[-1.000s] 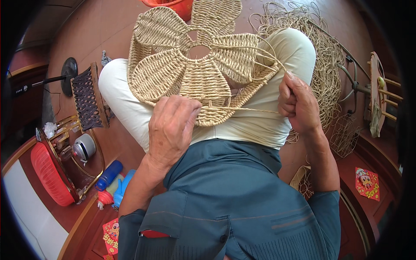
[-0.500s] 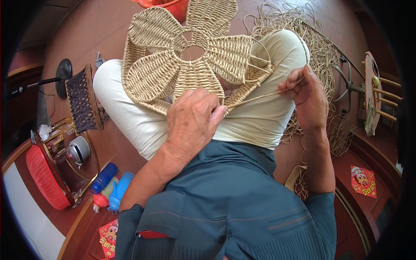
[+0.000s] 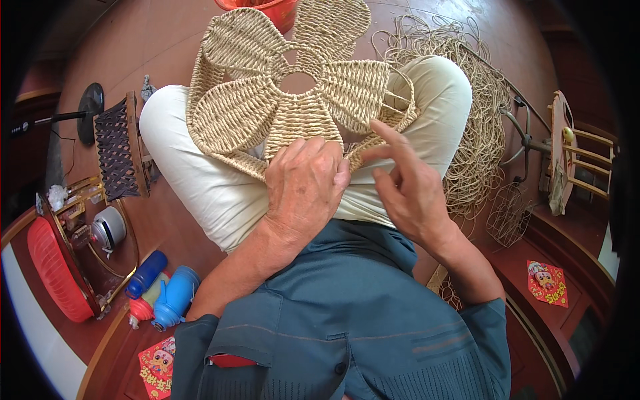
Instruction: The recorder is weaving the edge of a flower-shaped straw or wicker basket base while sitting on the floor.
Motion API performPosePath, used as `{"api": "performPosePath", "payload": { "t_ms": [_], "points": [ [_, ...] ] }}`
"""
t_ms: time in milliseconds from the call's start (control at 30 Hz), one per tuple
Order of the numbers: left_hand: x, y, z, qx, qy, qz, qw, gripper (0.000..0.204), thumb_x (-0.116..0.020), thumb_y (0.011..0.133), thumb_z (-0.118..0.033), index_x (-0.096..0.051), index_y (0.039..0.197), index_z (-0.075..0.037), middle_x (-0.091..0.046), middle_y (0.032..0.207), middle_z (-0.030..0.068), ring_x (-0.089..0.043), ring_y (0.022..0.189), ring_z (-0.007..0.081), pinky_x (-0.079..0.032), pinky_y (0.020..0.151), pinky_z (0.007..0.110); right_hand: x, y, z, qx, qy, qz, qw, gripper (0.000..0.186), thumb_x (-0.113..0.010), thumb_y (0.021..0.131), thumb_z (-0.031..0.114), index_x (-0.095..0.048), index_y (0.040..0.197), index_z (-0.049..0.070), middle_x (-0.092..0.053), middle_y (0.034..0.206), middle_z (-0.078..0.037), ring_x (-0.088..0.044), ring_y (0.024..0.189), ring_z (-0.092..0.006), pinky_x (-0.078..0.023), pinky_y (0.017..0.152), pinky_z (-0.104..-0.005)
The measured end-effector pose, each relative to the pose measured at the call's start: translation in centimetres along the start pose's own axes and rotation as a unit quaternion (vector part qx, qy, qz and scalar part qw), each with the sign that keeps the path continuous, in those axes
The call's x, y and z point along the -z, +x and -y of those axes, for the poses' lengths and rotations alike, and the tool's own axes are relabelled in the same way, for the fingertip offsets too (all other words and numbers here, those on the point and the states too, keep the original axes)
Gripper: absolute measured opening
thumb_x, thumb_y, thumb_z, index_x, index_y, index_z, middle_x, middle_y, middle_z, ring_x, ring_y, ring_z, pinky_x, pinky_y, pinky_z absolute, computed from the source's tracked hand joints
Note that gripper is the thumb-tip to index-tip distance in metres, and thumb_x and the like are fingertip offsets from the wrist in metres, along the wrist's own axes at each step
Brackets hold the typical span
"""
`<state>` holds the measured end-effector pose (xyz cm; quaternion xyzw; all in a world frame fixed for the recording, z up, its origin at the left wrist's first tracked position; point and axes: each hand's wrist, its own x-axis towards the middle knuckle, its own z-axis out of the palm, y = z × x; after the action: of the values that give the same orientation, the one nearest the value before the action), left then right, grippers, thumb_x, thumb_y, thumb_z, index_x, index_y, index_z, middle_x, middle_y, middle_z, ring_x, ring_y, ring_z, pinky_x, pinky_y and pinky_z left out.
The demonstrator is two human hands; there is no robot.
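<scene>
A flower-shaped piece woven from straw cord (image 3: 233,117) rests across my lap, its petals set around a ring with an open hole in the middle. My left hand (image 3: 303,180) is closed over the tip of the near petal; its fingertips are hidden behind its knuckles. To its right, my right hand (image 3: 412,190) is spread beside the woven rim (image 3: 399,120), index finger stretched toward the right petal's lower corner. No cord can be made out in its fingers. A few loose strands bridge the gap between the right petal and the rim.
A heap of loose straw cord (image 3: 477,133) lies on the floor beyond my right knee. An orange tub (image 3: 270,12) stands at the far side. Left are a woven-strap stool (image 3: 123,150), a blue flask (image 3: 177,297) and a red basket (image 3: 59,267). A wooden chair (image 3: 560,153) is right.
My right hand has come down and left from beside my right knee to the woven rim. The cord it held taut is no longer stretched out. My left hand stays on the near petal.
</scene>
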<state>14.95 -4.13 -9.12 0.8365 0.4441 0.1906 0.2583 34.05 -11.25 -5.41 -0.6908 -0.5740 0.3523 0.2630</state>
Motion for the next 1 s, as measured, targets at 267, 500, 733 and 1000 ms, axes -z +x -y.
{"api": "performPosePath", "payload": {
  "t_ms": [267,500,733,1000],
  "points": [
    [-0.1,-0.1,0.0,-0.012,0.001,-0.023,1.0,0.025,-0.084,0.089,-0.021,-0.063,0.08,-0.01,-0.064,0.081,0.0082,-0.067,0.08,0.0335,-0.053,0.073,0.049,-1.3,2.4,0.1,0.041,-0.057,0.112,0.991,0.083,-0.061,0.096,-0.001,-0.03,0.172,0.002,-0.079,0.119,-0.023,-0.076,0.092,-0.0444,-0.06,0.085,-0.0506],
    [0.4,-0.7,0.4,0.004,-0.027,-0.005,1.0,0.016,-0.082,0.092,-0.016,-0.069,0.087,-0.008,-0.066,0.083,0.0095,-0.067,0.081,0.0345,-0.052,0.076,0.048,-1.0,3.6,0.3,0.004,0.095,0.178,0.979,0.09,-0.055,0.091,-0.004,-0.023,0.175,-0.003,-0.077,0.121,-0.027,-0.075,0.089,-0.032,-0.059,0.084,-0.0407],
    [2.4,-1.0,1.6,-0.018,-0.091,0.031,0.995,0.009,-0.075,0.097,-0.008,-0.076,0.105,-0.002,-0.071,0.097,0.0144,-0.069,0.092,0.0359,-0.053,0.084,0.047,-1.2,4.7,0.5,-0.15,0.242,0.247,0.926,0.091,-0.053,0.093,-0.004,-0.018,0.177,-0.003,-0.063,0.115,-0.01,-0.056,0.075,-0.0092,-0.049,0.063,-0.0277],
    [3.7,-0.4,1.4,-0.005,-0.022,0.136,0.99,0.013,-0.073,0.099,-0.007,-0.07,0.111,-0.004,-0.069,0.109,0.0155,-0.067,0.104,0.0365,-0.053,0.09,0.047,-3.1,4.5,-0.5,-0.074,0.221,0.196,0.952,0.091,-0.055,0.093,-0.004,-0.02,0.177,-0.002,-0.062,0.117,-0.011,-0.06,0.076,-0.0128,-0.054,0.068,-0.0325]
  ]
}}
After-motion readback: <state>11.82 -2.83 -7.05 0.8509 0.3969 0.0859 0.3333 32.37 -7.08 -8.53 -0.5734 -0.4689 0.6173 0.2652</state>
